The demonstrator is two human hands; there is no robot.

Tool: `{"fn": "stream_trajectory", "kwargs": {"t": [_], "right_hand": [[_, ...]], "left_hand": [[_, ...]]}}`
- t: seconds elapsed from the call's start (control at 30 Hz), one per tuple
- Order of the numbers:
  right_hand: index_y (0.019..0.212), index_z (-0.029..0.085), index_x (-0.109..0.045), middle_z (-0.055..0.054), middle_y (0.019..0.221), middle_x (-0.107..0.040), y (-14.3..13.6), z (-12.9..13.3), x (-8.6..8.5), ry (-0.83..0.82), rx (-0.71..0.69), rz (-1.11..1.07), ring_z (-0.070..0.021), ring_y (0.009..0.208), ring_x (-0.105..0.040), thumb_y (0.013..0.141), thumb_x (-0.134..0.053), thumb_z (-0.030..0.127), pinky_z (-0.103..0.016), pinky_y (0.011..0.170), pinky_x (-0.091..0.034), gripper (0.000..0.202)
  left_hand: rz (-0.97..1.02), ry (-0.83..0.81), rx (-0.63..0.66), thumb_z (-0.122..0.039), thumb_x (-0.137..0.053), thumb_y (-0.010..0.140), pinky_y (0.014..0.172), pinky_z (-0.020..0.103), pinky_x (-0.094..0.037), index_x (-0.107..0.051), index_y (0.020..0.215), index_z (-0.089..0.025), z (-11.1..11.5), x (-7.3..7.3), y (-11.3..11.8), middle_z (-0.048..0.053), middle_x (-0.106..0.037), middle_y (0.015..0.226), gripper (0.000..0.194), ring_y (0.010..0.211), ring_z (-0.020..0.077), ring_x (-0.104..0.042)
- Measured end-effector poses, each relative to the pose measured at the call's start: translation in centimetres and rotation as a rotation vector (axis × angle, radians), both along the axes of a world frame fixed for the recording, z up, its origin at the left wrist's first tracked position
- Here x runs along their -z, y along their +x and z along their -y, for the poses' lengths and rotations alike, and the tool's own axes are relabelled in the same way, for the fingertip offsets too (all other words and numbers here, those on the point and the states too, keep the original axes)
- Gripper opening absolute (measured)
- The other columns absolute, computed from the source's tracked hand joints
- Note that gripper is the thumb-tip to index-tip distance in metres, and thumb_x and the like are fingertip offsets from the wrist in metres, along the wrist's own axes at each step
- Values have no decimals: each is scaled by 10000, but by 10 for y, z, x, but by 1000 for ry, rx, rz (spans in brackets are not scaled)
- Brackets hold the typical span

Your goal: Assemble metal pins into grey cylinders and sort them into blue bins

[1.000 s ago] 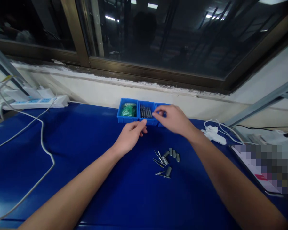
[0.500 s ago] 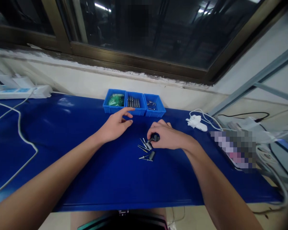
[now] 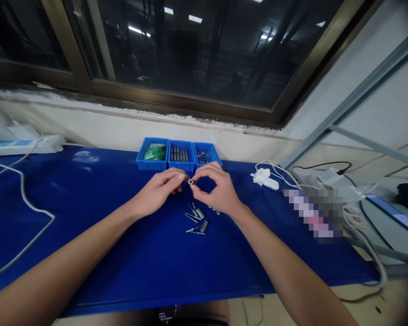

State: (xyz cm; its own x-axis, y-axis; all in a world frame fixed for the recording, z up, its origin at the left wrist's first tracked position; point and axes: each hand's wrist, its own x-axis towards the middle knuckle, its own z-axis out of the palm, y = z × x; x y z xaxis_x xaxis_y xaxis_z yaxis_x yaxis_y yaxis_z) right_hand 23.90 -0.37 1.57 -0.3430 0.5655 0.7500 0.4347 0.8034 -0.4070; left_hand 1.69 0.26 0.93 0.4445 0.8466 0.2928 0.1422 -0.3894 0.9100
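My right hand [image 3: 217, 184] pinches a small dark hollow cylinder [image 3: 191, 182] between thumb and forefinger, its round open end facing me. Beside it, touching or nearly so, is my left hand [image 3: 159, 190], its thumb pressed to its fingers; what lies between them, if anything, is hidden. On the table below are thin metal blind rivets [image 3: 191, 217] and two short grey cylinders, one [image 3: 204, 226] nearer me and another [image 3: 200, 213] behind it. More small shiny pieces [image 3: 216, 211] are partly covered by my right hand.
Three joined blue bins stand by the wall: one [image 3: 144, 164] with green plastic bags, one [image 3: 180, 166] with grey cylinders, one [image 3: 211, 148] with small metal parts. A white device [image 3: 268, 182] with a cable lies right on the blue table [image 3: 139, 262]. A power strip [image 3: 27, 146] sits left.
My right hand has lifted from the loose parts and come up beside my left hand, bringing the dark cylinder. My left fingers have closed. The camera view has shifted slightly.
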Motion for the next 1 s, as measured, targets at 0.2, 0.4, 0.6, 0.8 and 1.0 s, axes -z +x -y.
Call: {"fn": "stream_trajectory", "kwargs": {"t": [0.2,0.4,0.6,0.8,1.0], "right_hand": [[896,321,-649,34,916,-814,-11,14,-6,47,91,-48,-223,890,-761,817,-693,221,-471,923,-567,135],[928,315,-651,25,925,-830,-15,15,-5,148,57,-98,-210,853,-777,816,-716,161,-472,916,-589,201],[1015,308,-684,5,934,-832,-16,14,1,194,55,-140,-227,881,-762,814,-742,126,-461,875,-623,277],[1164,342,-730,24,978,-849,-17,16,1,169,107,-110,-240,918,-763,874,-713,160,-490,896,-621,343],[986,325,-765,23,995,-855,-19,11,6,187,160,-81,-219,905,-780,924,-733,187,-482,906,-593,155]], "left_hand": [[140,-292,114,-731,-597,997,743,333,-508,-789,1015,-201,0,7,2,76,-723,911,564,840,205,-644],[271,-465,176,-660,-765,915,730,302,-476,-772,928,-198,8,3,8,46,-685,856,462,803,174,-621],[362,-565,199,-628,-837,872,716,273,-459,-773,947,-199,15,-1,14,36,-653,877,440,812,158,-600],[395,-589,193,-575,-845,879,708,261,-459,-753,947,-212,15,-2,13,38,-649,925,381,826,156,-593],[253,-221,-88,-498,-751,928,680,281,-457,-710,875,-198,14,-1,14,13,-632,811,308,729,146,-558]]}}
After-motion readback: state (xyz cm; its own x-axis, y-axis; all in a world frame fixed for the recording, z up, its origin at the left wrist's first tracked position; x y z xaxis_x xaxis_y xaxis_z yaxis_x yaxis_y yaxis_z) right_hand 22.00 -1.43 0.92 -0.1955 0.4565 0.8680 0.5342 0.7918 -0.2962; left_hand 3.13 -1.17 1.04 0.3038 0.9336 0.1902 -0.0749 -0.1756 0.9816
